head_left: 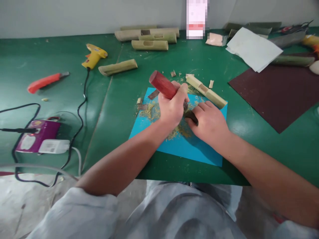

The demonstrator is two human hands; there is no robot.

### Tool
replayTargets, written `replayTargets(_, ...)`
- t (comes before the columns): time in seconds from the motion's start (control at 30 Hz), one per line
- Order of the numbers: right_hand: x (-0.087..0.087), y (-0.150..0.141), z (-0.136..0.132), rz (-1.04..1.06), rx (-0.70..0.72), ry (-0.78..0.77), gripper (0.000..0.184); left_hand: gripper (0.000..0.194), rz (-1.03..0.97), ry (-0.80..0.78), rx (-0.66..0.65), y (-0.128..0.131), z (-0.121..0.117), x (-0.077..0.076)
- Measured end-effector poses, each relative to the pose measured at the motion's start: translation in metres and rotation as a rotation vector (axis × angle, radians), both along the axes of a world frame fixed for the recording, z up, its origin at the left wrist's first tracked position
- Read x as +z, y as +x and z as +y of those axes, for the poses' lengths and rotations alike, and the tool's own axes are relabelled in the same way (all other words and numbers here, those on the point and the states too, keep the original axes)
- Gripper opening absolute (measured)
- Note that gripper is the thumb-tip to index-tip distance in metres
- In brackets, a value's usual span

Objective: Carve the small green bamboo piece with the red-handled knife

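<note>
My left hand [171, 105] is closed around a tool with a thick red cylindrical handle [162, 83]; its working end is hidden between my hands. Close beside it, my right hand [210, 120] has its fingers wrapped over a dark, curved piece that looks like bamboo [191, 117], mostly covered by the hand. Both hands are above a blue sheet [196, 152] strewn with yellowish shavings [151, 111]. Just beyond the right hand lies a pale split bamboo piece with a notch [211, 94], partly on the sheet.
Several bamboo tubes [153, 45] lie at the back. A yellow glue gun [93, 58], a red utility knife [47, 82] and a purple power box [37, 134] with cables are on the left. White paper [254, 49] overlaps a dark brown sheet [279, 99] on the right.
</note>
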State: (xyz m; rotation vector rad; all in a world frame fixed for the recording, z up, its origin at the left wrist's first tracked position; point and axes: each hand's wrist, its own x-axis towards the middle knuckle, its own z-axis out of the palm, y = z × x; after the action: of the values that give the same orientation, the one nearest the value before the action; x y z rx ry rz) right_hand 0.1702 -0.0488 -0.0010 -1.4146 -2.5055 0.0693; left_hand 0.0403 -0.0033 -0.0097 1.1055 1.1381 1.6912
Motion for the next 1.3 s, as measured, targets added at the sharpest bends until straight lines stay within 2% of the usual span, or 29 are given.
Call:
replayTargets(0.33,-0.002,-0.001,-0.001,0.009,0.019,0.006,0.019,0.038,0.09,0.022,0.046,0.002,-0.001,0.0)
replayTargets(0.53,-0.007,0.001,0.002,0.055,0.052,0.009,0.021,0.042,0.124,0.06,-0.012,0.004,-0.002,0.004)
replayTargets(0.73,-0.009,0.003,0.006,0.085,0.054,0.014,0.024,0.045,0.032,0.0,-0.029,0.003,-0.005,0.0)
replayTargets(0.9,-0.004,0.002,0.005,0.071,0.03,0.003,0.023,0.036,-0.027,0.015,0.045,0.002,-0.002,-0.001)
replayTargets(1.03,0.0,0.0,0.002,0.046,0.013,-0.03,0.021,0.036,-0.024,-0.023,0.008,0.002,-0.001,-0.001)
replayTargets(1.3,-0.001,-0.002,0.001,0.008,0.014,-0.028,0.02,0.036,-0.013,-0.071,0.025,0.002,-0.002,0.0)
